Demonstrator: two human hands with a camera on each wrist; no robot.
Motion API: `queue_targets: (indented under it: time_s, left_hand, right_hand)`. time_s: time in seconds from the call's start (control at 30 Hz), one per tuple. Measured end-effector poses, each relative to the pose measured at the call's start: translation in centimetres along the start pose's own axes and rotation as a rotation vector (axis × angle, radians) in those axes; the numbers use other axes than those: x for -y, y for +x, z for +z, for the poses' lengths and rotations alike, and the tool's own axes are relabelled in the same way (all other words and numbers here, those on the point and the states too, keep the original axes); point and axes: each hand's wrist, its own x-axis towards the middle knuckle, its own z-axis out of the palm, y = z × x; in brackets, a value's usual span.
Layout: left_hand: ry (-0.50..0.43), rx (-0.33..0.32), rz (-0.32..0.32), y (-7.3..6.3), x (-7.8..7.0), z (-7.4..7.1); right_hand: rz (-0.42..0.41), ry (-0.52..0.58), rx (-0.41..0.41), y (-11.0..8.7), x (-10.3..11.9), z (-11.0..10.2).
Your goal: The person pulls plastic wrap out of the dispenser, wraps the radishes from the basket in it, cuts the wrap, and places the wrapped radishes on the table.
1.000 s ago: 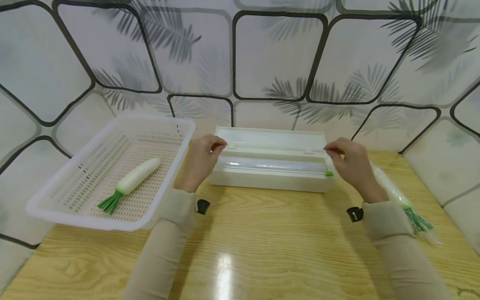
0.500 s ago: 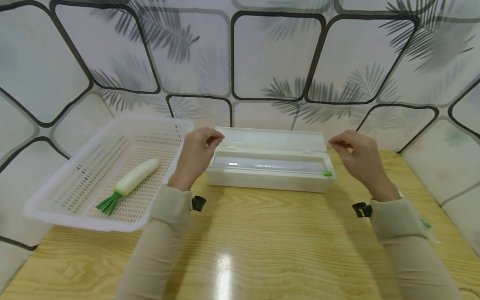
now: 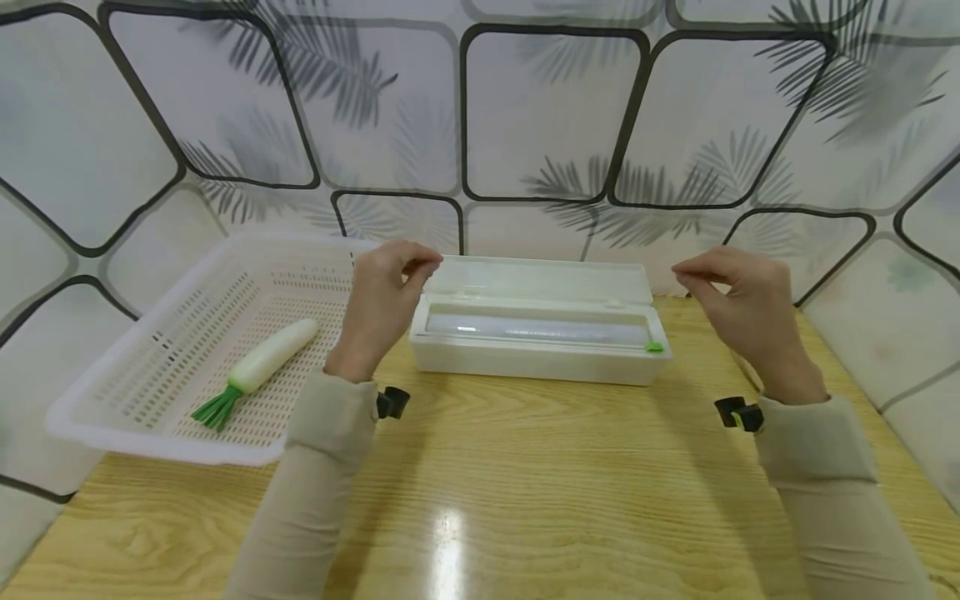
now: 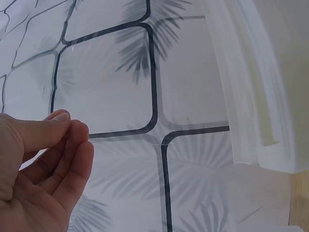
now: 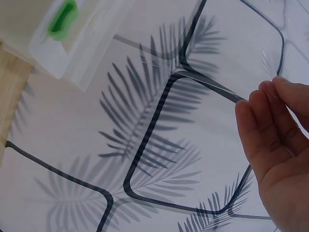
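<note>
Above the table (image 3: pixel 525 483), the left hand (image 3: pixel 375 308) and right hand (image 3: pixel 757 321) pinch clear film (image 5: pixel 212 86), thumbs against fingertips, wider apart and higher than a second ago. The right forearm now hides all but a sliver of the wrapped radish (image 3: pixel 747 372) near the table's right edge. The left hand overlaps the basket (image 3: pixel 161 448) at the left edge, where a bare radish (image 3: pixel 273 358) lies. Toward the far edge sits the white box (image 3: pixel 532 364), lid (image 3: pixel 540 279) raised, roll (image 3: pixel 540 329) inside, green slider (image 3: pixel 655 347) at its front right. The right wrist view shows the film's glossy streak, hardly visible from the head. Behind stands the patterned wall (image 3: pixel 555 117).
</note>
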Motion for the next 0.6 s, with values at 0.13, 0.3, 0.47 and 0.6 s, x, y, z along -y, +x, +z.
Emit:
queue_targets:
  time_s: [0.13, 0.3, 0.47, 0.6]
  left_hand:
    - [0.007, -0.035, 0.023, 0.3, -0.3, -0.3]
    - [0.014, -0.066, 0.054, 0.7, -0.9, -0.8]
    - [0.003, -0.1, 0.087, 0.9, -1.5, -1.3]
    - [-0.012, -0.124, 0.118, 1.1, -2.0, -1.8]
  right_hand:
    - [0.01, 0.002, -0.026, 0.4, 0.7, -0.4]
    - [0.018, 0.012, -0.054, 0.8, 1.4, -1.1]
    - [0.028, 0.008, -0.086, 1.1, 2.1, -1.7]
    - [0.025, 0.01, -0.1, 1.4, 2.6, -2.2]
